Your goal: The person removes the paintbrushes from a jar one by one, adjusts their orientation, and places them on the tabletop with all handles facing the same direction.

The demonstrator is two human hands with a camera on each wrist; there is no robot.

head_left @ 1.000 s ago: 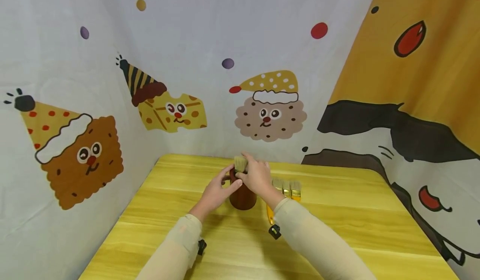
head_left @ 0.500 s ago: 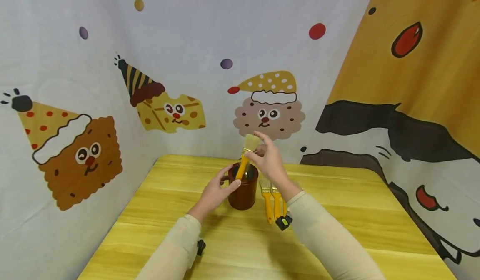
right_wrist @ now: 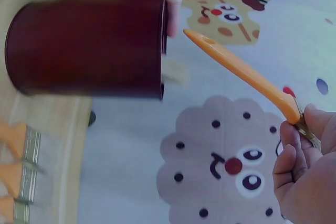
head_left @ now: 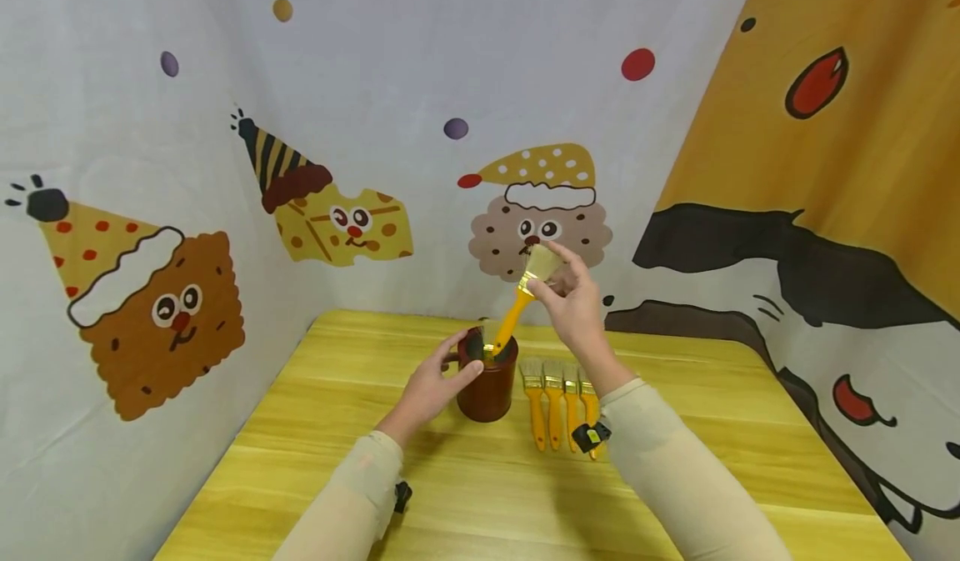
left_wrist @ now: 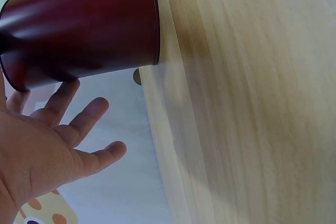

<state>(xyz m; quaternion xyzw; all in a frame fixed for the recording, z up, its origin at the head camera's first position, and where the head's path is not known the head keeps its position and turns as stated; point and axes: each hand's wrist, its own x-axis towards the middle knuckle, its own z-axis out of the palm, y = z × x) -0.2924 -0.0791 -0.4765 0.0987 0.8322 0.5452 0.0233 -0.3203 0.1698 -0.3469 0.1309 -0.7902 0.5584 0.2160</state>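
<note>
My right hand [head_left: 573, 303] pinches a paintbrush [head_left: 513, 315] near its metal band, bristles up. In the right wrist view the orange handle [right_wrist: 241, 72] slants, its tip outside the container's mouth. A dark red cylindrical container [head_left: 485, 393] stands upright on the table. My left hand [head_left: 435, 382] holds it at the rim, thumb on the near side. In the left wrist view the other fingers [left_wrist: 86, 121] spread beside its wall. Pale bristles [right_wrist: 173, 72] of another brush poke out of the container; the rest of that brush is hidden inside.
Several orange-handled paintbrushes [head_left: 555, 411] lie side by side on the wooden table [head_left: 712, 428], right of the container. A white cloth [head_left: 375, 86] with cartoon prints hangs behind the table and along its left side.
My right hand has lifted the paintbrush from the container's mouth and moved up and right, uncovering the row of brushes. My left hand has stayed on the container.
</note>
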